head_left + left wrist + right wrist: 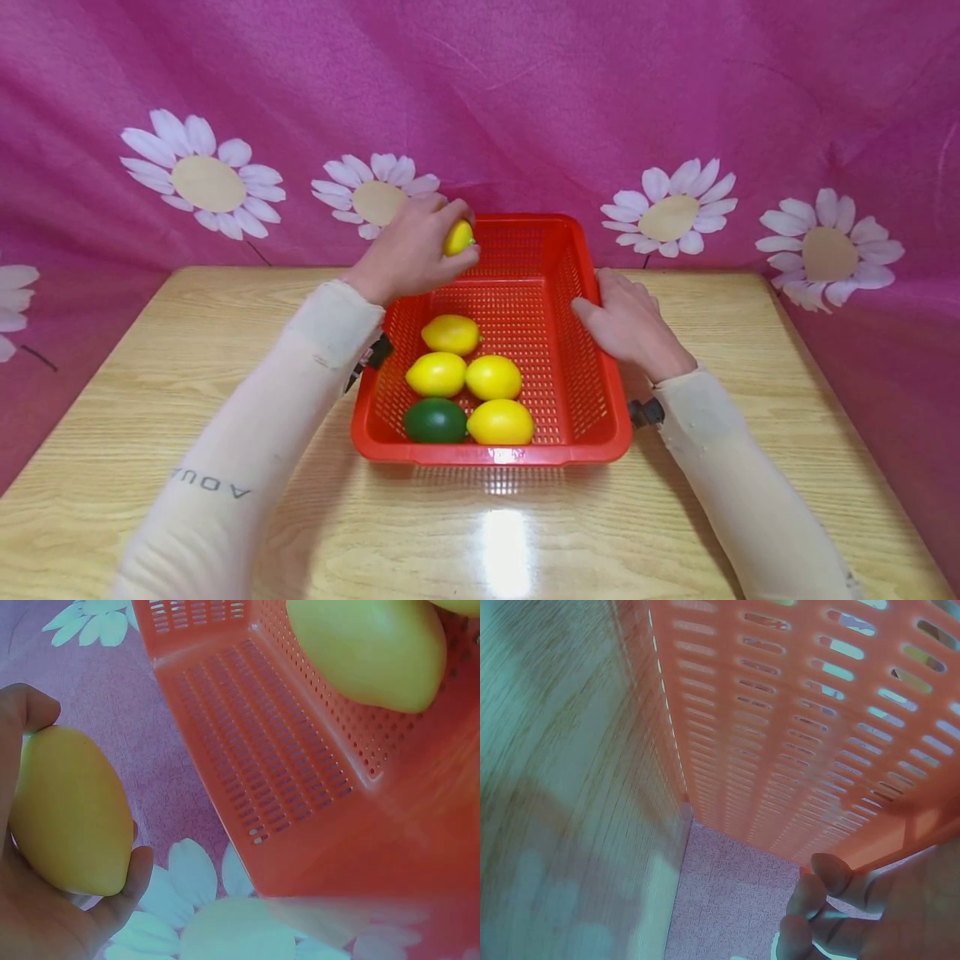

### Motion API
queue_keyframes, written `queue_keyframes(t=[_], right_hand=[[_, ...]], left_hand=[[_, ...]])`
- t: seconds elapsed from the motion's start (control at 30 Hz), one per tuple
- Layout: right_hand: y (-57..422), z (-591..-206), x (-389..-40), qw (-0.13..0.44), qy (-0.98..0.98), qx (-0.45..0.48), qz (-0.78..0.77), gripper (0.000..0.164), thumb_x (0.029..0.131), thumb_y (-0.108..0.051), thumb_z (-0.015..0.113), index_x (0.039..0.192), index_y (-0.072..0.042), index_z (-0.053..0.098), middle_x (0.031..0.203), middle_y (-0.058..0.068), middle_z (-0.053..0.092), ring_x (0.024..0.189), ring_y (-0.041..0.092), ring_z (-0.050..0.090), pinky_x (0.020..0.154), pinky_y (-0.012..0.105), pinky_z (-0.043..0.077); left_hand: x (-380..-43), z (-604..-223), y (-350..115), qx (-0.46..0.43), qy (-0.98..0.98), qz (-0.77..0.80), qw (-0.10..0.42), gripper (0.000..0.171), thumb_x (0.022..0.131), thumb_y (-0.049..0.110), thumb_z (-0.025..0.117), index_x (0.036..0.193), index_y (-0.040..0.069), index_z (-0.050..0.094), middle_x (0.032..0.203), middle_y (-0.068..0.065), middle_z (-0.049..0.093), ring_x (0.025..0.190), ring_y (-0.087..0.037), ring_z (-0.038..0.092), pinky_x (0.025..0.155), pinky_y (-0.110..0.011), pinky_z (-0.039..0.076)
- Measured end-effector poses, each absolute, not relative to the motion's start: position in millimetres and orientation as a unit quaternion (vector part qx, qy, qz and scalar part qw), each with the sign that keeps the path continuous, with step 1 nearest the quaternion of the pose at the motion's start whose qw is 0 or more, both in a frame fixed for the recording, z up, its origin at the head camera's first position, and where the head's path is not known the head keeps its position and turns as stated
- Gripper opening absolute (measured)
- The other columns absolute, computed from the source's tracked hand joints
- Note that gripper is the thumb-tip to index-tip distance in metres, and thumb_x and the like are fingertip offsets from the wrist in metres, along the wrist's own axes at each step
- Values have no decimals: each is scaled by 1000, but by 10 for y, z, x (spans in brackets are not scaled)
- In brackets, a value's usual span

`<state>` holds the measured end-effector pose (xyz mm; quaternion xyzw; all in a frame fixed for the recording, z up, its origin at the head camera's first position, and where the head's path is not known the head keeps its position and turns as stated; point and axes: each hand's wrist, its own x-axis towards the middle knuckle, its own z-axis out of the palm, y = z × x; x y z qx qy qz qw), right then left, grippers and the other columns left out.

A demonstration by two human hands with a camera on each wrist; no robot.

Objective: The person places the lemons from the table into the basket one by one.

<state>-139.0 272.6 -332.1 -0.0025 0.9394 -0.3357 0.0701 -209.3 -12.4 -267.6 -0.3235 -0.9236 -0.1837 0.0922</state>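
My left hand (414,247) holds a yellow lemon (457,238) over the back left corner of a red plastic basket (491,455). In the left wrist view, the fingers and thumb wrap round this lemon (75,810), beside the basket wall. On the basket's right side, my right hand (633,321) grips the rim, its thumb over the top edge. From the right wrist, its fingers (810,896) show outside the slotted wall (772,727). Several yellow lemons (501,422) and one dark green fruit (436,421) lie in the left and front part of the basket.
The basket stands on a light wooden table (720,350). A pink cloth (525,100) with large white daisies hangs behind and along the sides of the table. Dark wrist-camera mounts (647,412) sit under both wrists, close to the basket's sides.
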Motion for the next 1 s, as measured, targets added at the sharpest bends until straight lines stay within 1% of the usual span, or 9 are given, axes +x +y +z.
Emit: queue_keyframes(t=[0.1,0.23,0.37,0.73,0.83,1.0], right_hand=[[2733,-3323,-1397,65,943,-6,-326,51,102,-31,49,145,-5,42,112,16,60,82,26,71,59,31,62],[2742,-3320,-1402,58,946,-15,-319,50,101,-31,48,143,-4,44,109,16,61,80,25,70,59,30,61],[2746,-3313,-1399,64,943,-17,-327,50,101,-31,48,143,-3,43,109,16,61,74,23,72,57,31,62],[2739,-3311,-1410,67,938,-8,-339,51,101,-30,49,145,-5,41,111,17,60,74,23,73,56,32,62],[2737,-3315,-1412,71,935,-6,-347,52,101,-29,51,146,-5,40,114,17,61,73,23,74,57,34,63],[2745,-3332,-1388,78,934,-3,-350,55,101,-29,53,149,-7,38,116,16,60,78,24,75,60,33,63]], left_hand=[[-2087,-2685,-112,-319,-926,-181,88,37,91,33,64,120,9,63,108,-12,61,99,-27,56,86,-39,51],[-2085,-2698,-101,-316,-928,-181,83,38,92,33,64,121,9,63,108,-11,61,100,-27,56,88,-40,50],[-2081,-2703,-94,-313,-929,-181,77,38,92,34,63,122,10,63,109,-11,60,100,-27,55,86,-39,51],[-2085,-2690,-67,-311,-933,-169,62,39,93,35,64,124,10,62,107,-10,58,96,-26,55,81,-37,52],[-2080,-2687,-58,-308,-936,-165,51,41,94,35,64,126,11,61,109,-10,58,96,-25,55,81,-36,53],[-2049,-2703,-42,-302,-938,-167,28,43,94,36,64,129,13,60,112,-9,58,96,-24,56,81,-36,56]])
